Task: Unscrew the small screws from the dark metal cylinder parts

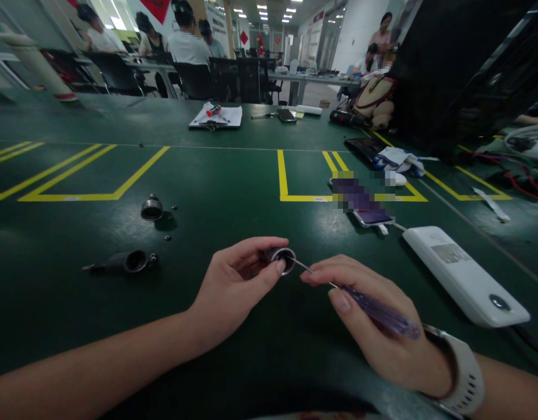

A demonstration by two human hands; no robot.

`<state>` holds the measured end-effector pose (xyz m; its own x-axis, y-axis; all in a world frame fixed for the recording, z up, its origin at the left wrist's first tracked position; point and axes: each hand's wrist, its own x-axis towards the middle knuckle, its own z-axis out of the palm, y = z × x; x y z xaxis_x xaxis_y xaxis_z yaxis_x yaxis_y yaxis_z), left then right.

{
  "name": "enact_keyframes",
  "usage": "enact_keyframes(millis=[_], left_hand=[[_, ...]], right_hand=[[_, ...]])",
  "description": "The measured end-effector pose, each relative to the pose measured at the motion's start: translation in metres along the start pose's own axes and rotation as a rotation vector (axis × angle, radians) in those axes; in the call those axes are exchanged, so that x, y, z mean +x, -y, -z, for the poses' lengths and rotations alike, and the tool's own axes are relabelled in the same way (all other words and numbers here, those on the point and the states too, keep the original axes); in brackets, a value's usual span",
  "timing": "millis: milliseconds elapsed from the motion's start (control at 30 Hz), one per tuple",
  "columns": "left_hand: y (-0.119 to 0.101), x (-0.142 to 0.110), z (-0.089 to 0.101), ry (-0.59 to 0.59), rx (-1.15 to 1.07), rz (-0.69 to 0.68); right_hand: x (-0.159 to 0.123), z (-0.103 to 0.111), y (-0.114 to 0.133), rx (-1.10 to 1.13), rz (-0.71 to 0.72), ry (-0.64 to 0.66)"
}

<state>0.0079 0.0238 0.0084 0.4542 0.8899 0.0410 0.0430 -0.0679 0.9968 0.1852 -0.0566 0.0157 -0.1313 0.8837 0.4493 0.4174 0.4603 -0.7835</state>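
Metal cylinder inside left hand.

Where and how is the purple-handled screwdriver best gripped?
Take the screwdriver by its fluted handle, probably from the right and near side, as the right hand does. The handle is thicker than the slim shaft and slants back toward the person's right. The shaft points left into the metal cup in the left hand, so that end seems a poor hold.

Ceiling lights glow far beyond my dim green table, which carries a pale sheen; pixelation partly masks the phone on it, and people behind it look soft.
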Motion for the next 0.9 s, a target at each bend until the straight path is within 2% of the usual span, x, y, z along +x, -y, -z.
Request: enact_keyframes(millis=[333,600,900], left_hand=[[-0.0065,-0.0002,-0.0046,-0.041,0.060,0.033],[-0.0055,0.0002,-0.0040,-0.056,0.090,-0.004],[-0.0023,0.0028,-0.0030,-0.056,0.123,-0.034]], right_hand=[[-0.0028,-0.0013,0.0023,-0.046,0.062,0.037],[-0.0040,-0.0038,0.0004,-0.056,0.062,0.058],[-0.0030,-0.0033,0.0010,-0.089,0.124,0.074]])
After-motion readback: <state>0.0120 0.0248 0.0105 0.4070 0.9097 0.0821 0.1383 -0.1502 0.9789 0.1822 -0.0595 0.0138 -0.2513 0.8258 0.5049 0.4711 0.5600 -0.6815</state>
